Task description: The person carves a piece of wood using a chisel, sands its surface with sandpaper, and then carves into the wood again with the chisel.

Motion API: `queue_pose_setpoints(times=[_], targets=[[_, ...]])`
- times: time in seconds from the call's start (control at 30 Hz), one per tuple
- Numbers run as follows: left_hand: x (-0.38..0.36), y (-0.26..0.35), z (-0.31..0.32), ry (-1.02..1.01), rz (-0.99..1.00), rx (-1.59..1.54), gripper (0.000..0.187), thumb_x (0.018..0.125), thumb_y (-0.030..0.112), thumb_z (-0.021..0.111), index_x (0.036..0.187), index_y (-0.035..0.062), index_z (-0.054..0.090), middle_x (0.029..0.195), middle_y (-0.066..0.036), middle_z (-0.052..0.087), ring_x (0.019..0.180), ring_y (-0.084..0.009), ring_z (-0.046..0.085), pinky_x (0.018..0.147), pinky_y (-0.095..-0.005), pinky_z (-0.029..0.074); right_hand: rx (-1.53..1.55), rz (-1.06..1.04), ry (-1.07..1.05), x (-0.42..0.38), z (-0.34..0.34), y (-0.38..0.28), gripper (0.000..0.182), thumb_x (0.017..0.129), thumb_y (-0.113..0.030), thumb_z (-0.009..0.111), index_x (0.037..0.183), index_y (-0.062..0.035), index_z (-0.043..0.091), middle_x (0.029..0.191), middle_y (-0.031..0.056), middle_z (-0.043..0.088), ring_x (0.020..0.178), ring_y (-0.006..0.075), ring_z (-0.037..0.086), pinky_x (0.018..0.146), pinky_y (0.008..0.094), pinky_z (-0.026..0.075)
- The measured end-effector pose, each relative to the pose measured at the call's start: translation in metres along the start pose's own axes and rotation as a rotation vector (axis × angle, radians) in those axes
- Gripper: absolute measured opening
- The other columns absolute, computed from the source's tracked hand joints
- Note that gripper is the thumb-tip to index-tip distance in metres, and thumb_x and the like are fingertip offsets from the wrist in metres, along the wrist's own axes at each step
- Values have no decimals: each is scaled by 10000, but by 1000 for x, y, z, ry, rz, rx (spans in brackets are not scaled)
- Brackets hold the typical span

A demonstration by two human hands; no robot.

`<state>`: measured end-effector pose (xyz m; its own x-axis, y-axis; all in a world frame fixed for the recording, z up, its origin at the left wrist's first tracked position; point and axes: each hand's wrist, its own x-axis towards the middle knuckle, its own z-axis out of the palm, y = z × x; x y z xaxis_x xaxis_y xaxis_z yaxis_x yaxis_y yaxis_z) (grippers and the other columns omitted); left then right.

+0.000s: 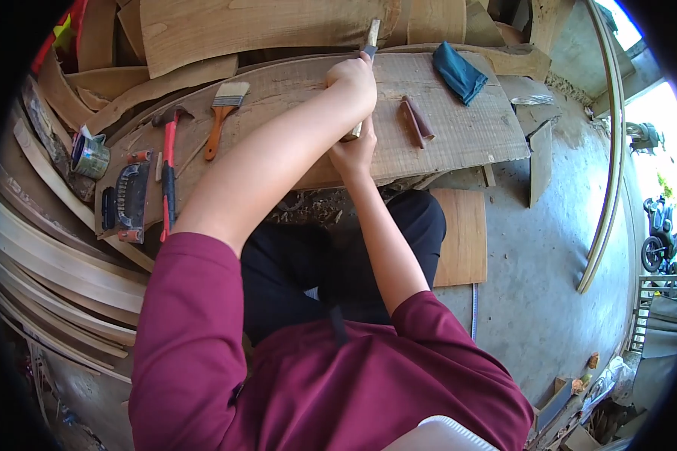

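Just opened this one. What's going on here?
Over a wooden work surface, someone's left hand and right hand are both on a narrow pale-ended piece, the right one nearer the body. The hands cover much of it, so I can't tell exactly what it is. A paintbrush and hammer lie to the left, a rolled brown piece and teal cloth to the right, none of them held.

The left hand (pixel 353 77) grips a slim tool (pixel 372 36) over the wooden board (pixel 478 134), the right hand (pixel 354 152) close behind
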<state>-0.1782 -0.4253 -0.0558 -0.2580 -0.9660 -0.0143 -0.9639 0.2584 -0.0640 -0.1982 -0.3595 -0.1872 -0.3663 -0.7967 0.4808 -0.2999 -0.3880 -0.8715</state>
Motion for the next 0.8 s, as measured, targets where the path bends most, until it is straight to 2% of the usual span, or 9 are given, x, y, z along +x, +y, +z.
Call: queue_pose_setpoints(times=[0.07, 0.17, 0.3, 0.5, 0.57, 0.6, 0.67, 0.8], targets=[[-1, 0, 0, -16, 0, 9, 689, 895, 220, 593, 1497, 97, 280, 1013, -131, 685, 926, -264, 694, 705, -433, 584, -20, 3, -1, -1, 0, 2, 923, 686, -147, 779, 1423, 110, 285, 1337, 336, 478, 1261, 414, 490, 1010, 419, 434], [-28, -8, -11, -71, 27, 23, 693, 899, 224, 587, 1503, 105, 269, 983, -119, 687, 906, -267, 697, 713, -443, 583, -16, -110, 53, -2, 2, 0, 907, 689, -134, 777, 1412, 121, 291, 1349, 345, 459, 1269, 423, 477, 1026, 420, 423], [-16, -10, -8, -98, 20, 43, 696, 901, 222, 585, 1506, 105, 261, 1008, -124, 682, 930, -266, 692, 730, -445, 581, 10, -62, 39, -2, 0, -7, 905, 690, -136, 778, 1409, 123, 294, 1350, 347, 457, 1265, 426, 481, 1017, 419, 432], [9, -1, -4, -5, -19, 36, 681, 899, 184, 575, 1502, 95, 270, 1033, -153, 677, 938, -286, 690, 752, -443, 578, 32, 5, 20, -2, 2, -5, 899, 690, -129, 771, 1409, 125, 294, 1348, 347, 458, 1258, 433, 484, 1016, 419, 433], [4, -13, -5, -19, 22, 19, 645, 914, 159, 532, 1503, 113, 274, 1024, -164, 678, 922, -312, 690, 758, -443, 573, -50, -132, 128, -2, 4, -3, 849, 689, -125, 745, 1415, 61, 345, 1207, 259, 602, 1124, 331, 616, 926, 382, 488], [-3, -16, -10, -22, 22, 23, 645, 914, 159, 532, 1503, 113, 274, 1024, -164, 678, 922, -312, 690, 758, -443, 573, -48, -128, 130, -1, 4, -4, 849, 689, -125, 745, 1415, 61, 345, 1207, 259, 602, 1124, 331, 616, 926, 382, 488], [-13, -19, -15, -56, 32, 12, 596, 933, 147, 477, 1499, 138, 289, 1037, -176, 671, 931, -325, 685, 767, -444, 568, 3, -35, 33, -3, 1, -5, 876, 695, -101, 738, 1411, 127, 287, 1368, 350, 431, 1288, 436, 450, 1043, 421, 407], [7, -21, -6, -11, 42, -13, 555, 948, 142, 431, 1490, 159, 311, 1038, -180, 670, 933, -321, 686, 762, -447, 566, 10, 2, 27, -3, 1, -6, 871, 693, -86, 724, 1413, 128, 282, 1376, 355, 419, 1296, 440, 439, 1048, 420, 403]])
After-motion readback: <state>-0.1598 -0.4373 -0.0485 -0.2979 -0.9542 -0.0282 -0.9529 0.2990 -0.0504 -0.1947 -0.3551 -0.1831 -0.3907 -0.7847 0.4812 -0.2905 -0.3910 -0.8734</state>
